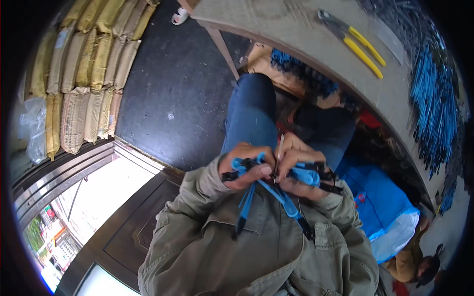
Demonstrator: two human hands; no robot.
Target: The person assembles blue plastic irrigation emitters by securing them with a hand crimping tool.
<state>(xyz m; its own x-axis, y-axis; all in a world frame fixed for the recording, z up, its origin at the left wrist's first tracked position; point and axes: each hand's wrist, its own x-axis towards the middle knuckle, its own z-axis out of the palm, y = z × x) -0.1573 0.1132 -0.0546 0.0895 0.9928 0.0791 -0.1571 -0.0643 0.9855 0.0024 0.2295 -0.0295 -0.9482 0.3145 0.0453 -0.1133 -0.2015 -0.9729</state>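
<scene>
Over my lap, my left hand [249, 165] and my right hand [298, 167] come together, thumbs and fingertips pinched close to each other. Blue plastic strips with black ends [281, 195] are in both hands. Some hang down in front of my jacket, and others stick out past the knuckles on either side. Upright between the hands stands a thin pale strip [281, 148]. The small part at the fingertips is too covered to make out.
A worktable [291, 22] on the right bears yellow-handled pliers [355, 47] and a heap of blue strips [432, 108]. Beside me lies a blue bag [380, 197]; another person [417, 259] is behind it. Stacked sacks [81, 64] and a door [133, 232] are left.
</scene>
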